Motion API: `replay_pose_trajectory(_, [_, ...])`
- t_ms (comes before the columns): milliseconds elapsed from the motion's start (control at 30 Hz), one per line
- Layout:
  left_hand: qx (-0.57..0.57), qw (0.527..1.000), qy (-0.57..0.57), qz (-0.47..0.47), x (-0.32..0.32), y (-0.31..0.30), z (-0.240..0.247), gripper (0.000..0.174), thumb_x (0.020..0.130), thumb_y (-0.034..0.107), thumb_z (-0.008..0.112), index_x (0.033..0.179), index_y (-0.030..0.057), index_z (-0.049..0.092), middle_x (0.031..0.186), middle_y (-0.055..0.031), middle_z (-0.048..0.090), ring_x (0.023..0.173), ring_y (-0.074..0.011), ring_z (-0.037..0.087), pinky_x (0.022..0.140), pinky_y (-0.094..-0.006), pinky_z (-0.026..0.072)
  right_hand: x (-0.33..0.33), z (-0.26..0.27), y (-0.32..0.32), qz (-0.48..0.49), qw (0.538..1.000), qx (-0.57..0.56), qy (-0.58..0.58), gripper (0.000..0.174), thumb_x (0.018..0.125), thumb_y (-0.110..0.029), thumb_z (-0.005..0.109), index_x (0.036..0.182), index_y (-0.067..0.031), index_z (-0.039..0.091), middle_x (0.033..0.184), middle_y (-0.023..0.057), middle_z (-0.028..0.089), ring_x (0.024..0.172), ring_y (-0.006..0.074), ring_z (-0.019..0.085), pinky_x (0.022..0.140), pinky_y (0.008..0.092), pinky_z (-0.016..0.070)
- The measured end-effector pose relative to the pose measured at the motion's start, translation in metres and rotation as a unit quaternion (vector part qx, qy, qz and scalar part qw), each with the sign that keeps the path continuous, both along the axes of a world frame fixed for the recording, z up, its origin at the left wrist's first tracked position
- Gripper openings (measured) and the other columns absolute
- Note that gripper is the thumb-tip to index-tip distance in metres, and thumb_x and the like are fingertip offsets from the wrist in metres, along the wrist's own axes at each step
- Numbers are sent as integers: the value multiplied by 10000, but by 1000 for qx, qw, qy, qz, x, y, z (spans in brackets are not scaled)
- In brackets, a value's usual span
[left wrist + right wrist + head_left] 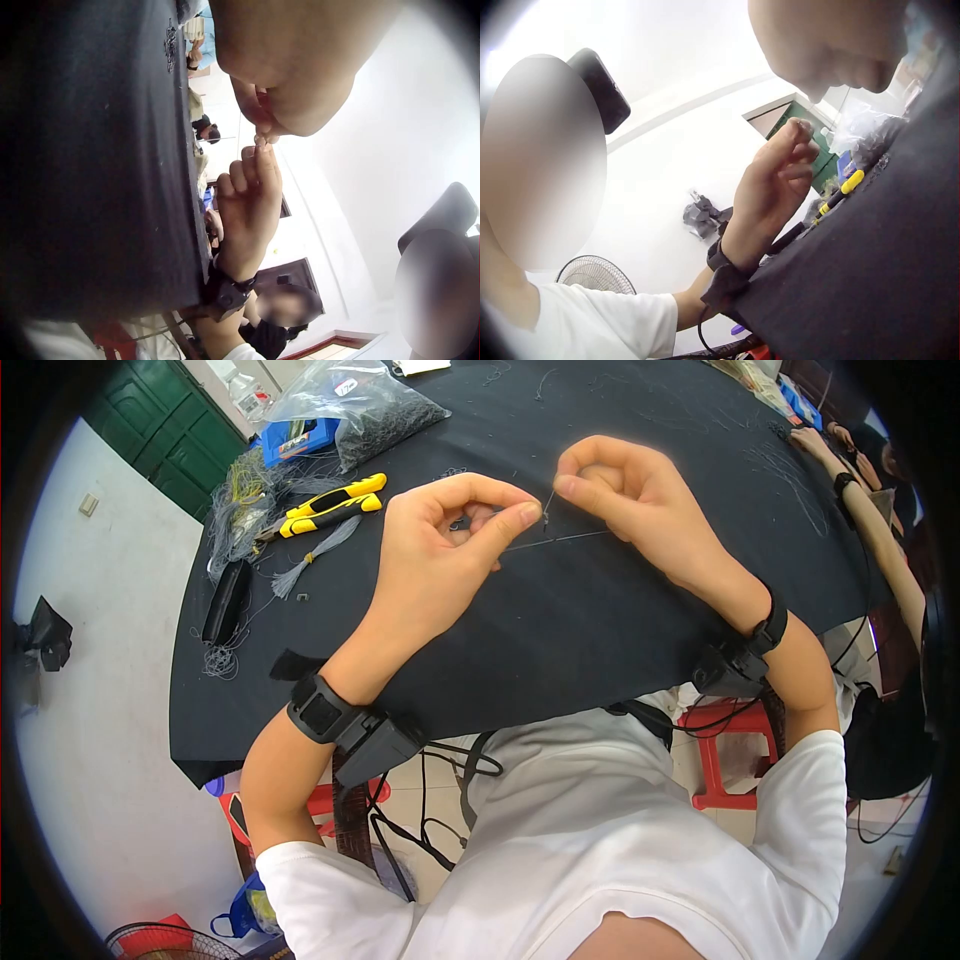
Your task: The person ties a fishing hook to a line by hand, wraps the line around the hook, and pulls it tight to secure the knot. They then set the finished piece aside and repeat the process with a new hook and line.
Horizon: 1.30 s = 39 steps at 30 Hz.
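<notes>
The person sat at a round table with a black cloth (600, 630) and held both hands just above it, close together. The left hand (440, 560) was curled, and its thumb and forefinger were pressed together at the tips, pinching a thin wire (560, 539). The right hand (625, 490) was curled too, its thumb and forefinger closed on the same wire, and the other fingers were folded into the palm. The wire was stretched in the small gap between the two hands, just over the cloth. Inside the ring of the left fingers I saw a small dark piece (460, 521), but I could not tell what it was.

From the left wrist view, the fingertips of both hands almost touched each other. The wire was too fine to see there.

On the far left part of the table two yellow and black cutters (330, 505) lay side by side. Just beside them was a tangled bundle of light wires (235, 510), and nearer to the edge a black pouch (228, 600). Behind the cutters a clear plastic bag (360, 405) full of small dark parts leaned against a blue box (300, 440). On the right side another person's arm (870, 520) rested on the same table. A red stool (715, 745) stood under the table, near the right elbow.
</notes>
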State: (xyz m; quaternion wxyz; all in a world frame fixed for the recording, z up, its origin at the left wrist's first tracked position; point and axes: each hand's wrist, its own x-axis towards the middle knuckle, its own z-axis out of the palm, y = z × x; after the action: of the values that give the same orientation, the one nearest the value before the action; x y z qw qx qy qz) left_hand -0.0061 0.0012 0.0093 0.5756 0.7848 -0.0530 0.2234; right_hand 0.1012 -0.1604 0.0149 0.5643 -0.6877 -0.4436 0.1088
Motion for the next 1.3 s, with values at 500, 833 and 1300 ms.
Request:
replay_pose_trajectory(500, [-186,979,49,-66,3,4,-6,177,802,138,634,910,-2,633,815,-25,624,639,-28,468,567,-160,342,-13,-15,6,64,998,18,0,89,808,-96,575,802,-17,536,517,-90,290,473,8,256,441,201,236])
replay_pose_trajectory(833, [-170,985,11,-1,2,-4,-3,154,797,107,641,883,-20,632,692,6,602,555,12,448,480,-134,313,-24,-13,3,40,988,44,-143,75,763,-61,604,797,-44,541,512,-53,253,475,45,238,451,223,229])
replay_pose_trajectory(1300, [-60,997,-44,11,5,0,-9,106,782,67,650,826,-27,631,576,74,476,486,29,348,418,-139,241,-22,-3,-2,-4,980,71,-186,93,772,-81,613,855,-53,582,523,-58,264,473,39,240,447,213,216])
